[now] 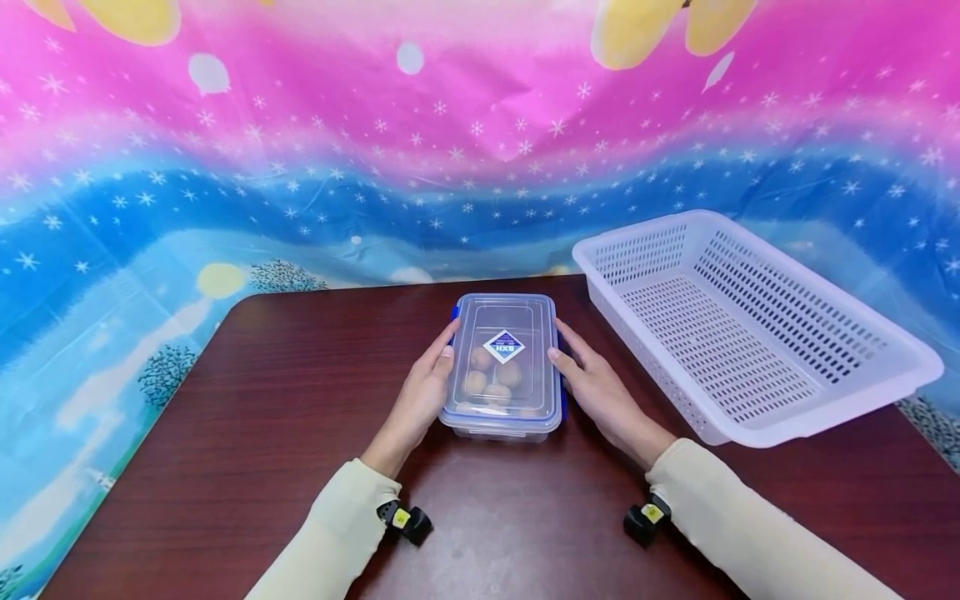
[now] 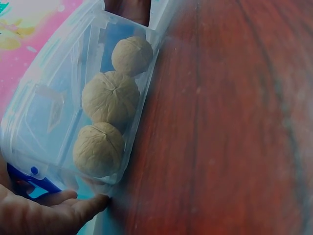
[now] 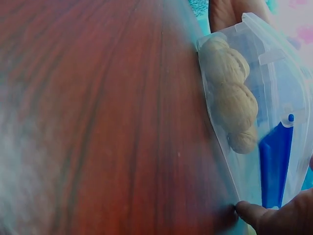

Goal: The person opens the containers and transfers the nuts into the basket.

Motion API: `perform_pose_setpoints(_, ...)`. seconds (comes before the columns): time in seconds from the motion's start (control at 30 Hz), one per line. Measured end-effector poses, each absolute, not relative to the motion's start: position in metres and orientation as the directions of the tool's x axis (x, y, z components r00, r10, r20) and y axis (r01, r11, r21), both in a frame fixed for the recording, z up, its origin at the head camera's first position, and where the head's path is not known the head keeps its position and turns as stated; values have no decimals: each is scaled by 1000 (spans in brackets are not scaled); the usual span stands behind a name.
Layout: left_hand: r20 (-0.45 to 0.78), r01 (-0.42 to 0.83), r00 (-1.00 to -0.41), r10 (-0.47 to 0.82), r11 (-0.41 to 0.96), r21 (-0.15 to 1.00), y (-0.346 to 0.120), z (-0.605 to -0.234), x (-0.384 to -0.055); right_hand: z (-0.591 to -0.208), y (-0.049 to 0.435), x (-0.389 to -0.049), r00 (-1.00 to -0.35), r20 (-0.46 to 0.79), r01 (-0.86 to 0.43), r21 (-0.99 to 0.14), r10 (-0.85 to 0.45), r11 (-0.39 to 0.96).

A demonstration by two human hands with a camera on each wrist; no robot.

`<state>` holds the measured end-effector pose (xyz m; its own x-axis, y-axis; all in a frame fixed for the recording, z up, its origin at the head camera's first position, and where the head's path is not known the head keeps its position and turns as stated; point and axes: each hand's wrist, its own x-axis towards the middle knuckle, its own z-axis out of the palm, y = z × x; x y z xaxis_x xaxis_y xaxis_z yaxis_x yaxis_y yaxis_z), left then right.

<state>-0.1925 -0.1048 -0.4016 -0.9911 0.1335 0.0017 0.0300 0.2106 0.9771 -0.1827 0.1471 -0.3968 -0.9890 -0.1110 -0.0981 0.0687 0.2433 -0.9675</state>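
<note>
A clear plastic food container (image 1: 517, 317) with blue side clips stands on the table, its lid on. Through its walls I see several walnuts (image 2: 111, 97), gathered toward the near end. My left hand (image 1: 422, 385) holds the container's left side, thumb at the lid's edge. On the opposite side my right hand (image 1: 603, 396) holds it the same way. In the right wrist view, a blue clip (image 3: 276, 164) hangs down along the container's side, and fingertips touch near the bottom edge. A diamond-shaped label (image 1: 504, 346) sits on the lid.
A large white slotted plastic basket (image 1: 652, 383) stands to the right on the dark red wooden table (image 1: 247, 433). Behind the table hangs a pink and blue patterned cloth (image 1: 450, 167). Black wrist cameras (image 1: 408, 521) sit at both sleeves.
</note>
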Motion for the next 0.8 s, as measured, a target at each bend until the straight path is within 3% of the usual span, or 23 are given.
perform_pose_setpoints(0.23, -17, 11, -990, 137, 206, 978, -106, -403, -194, -397, 141, -182, -991, -86, 65, -979, -107, 193)
perform_pose_setpoints(0.8, -32, 4, -986, 164, 217, 976, -107, -401, -194, -397, 132, -179, -993, -109, 95, -966, -45, 241)
